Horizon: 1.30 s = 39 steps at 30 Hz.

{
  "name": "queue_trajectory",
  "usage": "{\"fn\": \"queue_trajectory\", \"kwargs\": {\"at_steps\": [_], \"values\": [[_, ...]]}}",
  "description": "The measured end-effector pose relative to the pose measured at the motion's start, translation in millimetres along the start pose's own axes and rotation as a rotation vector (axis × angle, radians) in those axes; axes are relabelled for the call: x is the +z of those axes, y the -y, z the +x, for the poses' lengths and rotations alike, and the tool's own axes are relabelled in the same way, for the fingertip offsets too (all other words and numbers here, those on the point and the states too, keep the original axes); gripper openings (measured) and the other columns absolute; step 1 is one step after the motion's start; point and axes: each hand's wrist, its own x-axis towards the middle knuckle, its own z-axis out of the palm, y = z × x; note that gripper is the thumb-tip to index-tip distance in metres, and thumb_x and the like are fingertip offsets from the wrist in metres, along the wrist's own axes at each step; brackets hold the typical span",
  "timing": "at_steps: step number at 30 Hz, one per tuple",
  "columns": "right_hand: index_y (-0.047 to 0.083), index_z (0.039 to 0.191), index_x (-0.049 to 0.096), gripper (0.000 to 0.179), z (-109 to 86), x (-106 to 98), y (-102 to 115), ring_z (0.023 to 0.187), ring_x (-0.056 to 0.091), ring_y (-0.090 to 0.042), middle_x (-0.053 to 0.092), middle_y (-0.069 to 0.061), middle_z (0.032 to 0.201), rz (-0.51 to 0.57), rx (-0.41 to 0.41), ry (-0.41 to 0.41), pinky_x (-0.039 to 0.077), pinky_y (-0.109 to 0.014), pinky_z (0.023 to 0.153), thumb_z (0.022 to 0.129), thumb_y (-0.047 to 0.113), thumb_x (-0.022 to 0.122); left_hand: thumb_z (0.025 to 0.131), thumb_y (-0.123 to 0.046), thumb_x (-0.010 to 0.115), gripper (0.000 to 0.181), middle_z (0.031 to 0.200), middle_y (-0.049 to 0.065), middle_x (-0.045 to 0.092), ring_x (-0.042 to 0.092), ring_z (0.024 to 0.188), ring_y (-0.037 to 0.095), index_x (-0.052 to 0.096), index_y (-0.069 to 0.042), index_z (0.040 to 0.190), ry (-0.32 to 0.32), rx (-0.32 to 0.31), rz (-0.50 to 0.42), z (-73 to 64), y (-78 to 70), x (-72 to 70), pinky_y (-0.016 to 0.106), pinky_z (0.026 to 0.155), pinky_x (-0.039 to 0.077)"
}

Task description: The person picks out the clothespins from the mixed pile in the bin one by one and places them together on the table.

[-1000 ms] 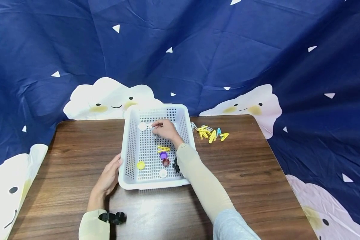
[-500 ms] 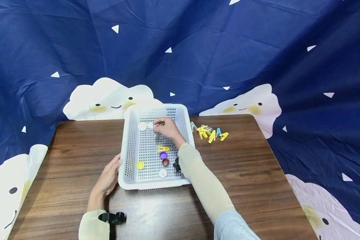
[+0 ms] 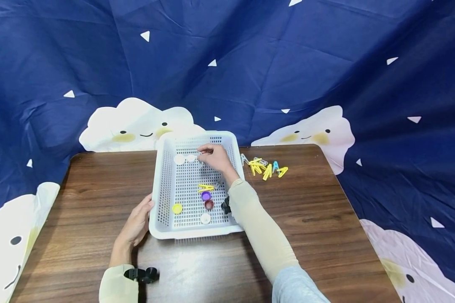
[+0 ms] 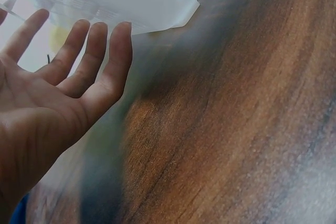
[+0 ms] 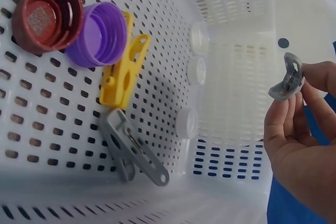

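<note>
My right hand (image 3: pixel 216 158) is over the far part of the white plastic basket (image 3: pixel 195 232). It pinches a grey clothespin (image 5: pixel 289 81) between thumb and fingers, as the right wrist view shows. Three white caps lie in a row near it, among them one cap (image 5: pixel 187 123) nearest the hand. A second grey clothespin (image 5: pixel 134 148) lies on the basket floor beside a yellow clothespin (image 5: pixel 122 74), a purple cap (image 5: pixel 100 35) and a dark red cap (image 5: pixel 47 17). My left hand (image 3: pixel 136 221) rests against the basket's left side, its fingers (image 4: pixel 121 51) loosely extended.
Several yellow clothespins (image 3: pixel 267 171), a blue one (image 3: pixel 275 166) and grey ones (image 3: pixel 244 159) lie on the wooden table (image 3: pixel 311 210) right of the basket. Inside, a yellow cap (image 3: pixel 177 208) and another white cap (image 3: pixel 205 218) lie toward the front. A dark blue curtain (image 3: pixel 227 63) hangs behind.
My right hand has shifted a little to the right and away, uncovering more of the white caps and the grey clothespin by the yellow one. The left hand stays put.
</note>
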Motion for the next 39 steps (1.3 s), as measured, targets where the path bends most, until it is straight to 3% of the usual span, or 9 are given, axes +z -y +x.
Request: {"fn": "queue_trajectory", "kwargs": {"at_steps": [7,14,21,29,31,39], "values": [[0.0,0.117,0.074,0.029,-1.2,-11.8,4.1,0.093,0.065,-0.023,0.072,-0.012,0.105,0.04,-0.006,-0.028,0.052,-0.031,0.081,0.089,0.006,0.071,0.111,-0.034,0.039,0.062,0.156,0.031,0.03,0.057,0.12,0.011,0.021,-0.001,0.16,-0.002,0.002,0.01,0.3,-0.1,0.0,0.034,0.093,0.052],[0.001,0.115,0.075,0.027,-2.9,-20.3,5.3,0.094,0.066,-0.023,0.072,-0.013,0.107,0.061,-0.01,-0.071,0.052,-0.03,0.083,0.089,0.004,0.071,0.11,-0.035,0.04,0.063,0.151,0.021,0.04,0.057,0.12,0.011,0.021,-0.001,0.16,0.0,0.018,0.012,-0.6,0.4,-1.6,0.034,0.094,0.051],[0.002,0.114,0.076,0.026,-7.7,-28.5,6.7,0.093,0.065,-0.021,0.073,-0.012,0.107,0.078,0.003,-0.122,0.052,-0.029,0.081,0.088,0.004,0.073,0.111,-0.034,0.038,0.062,0.156,0.031,0.028,0.056,0.121,0.012,0.02,-0.001,0.16,0.01,0.012,0.007,-0.9,1.1,-0.6,0.032,0.095,0.051],[0.001,0.113,0.077,0.025,-4.1,-43.2,7.4,0.088,0.066,-0.022,0.074,-0.014,0.105,0.081,-0.022,-0.162,0.053,-0.028,0.076,0.089,0.004,0.074,0.11,-0.035,0.041,0.064,0.143,0.005,0.049,0.056,0.122,0.009,0.021,0.001,0.159,0.015,0.029,0.001,0.0,0.6,-1.2,0.03,0.095,0.05],[0.0,0.113,0.077,0.025,-3.7,-46.5,6.5,0.086,0.066,-0.021,0.074,-0.014,0.104,0.083,-0.022,-0.17,0.052,-0.027,0.073,0.088,0.003,0.075,0.111,-0.034,0.04,0.063,0.141,0.003,0.051,0.055,0.122,0.01,0.021,0.002,0.159,0.021,0.034,0.003,0.1,1.0,-1.4,0.03,0.096,0.05],[0.0,0.111,0.077,0.024,-4.2,-60.1,8.0,0.085,0.065,-0.02,0.074,-0.014,0.104,0.024,-0.036,-0.204,0.05,-0.025,0.073,0.087,0.002,0.074,0.111,-0.035,0.039,0.063,0.153,0.022,0.037,0.054,0.122,0.007,0.021,0.0,0.159,0.012,0.032,0.03,-0.4,2.1,-0.9,0.028,0.096,0.049]]}}
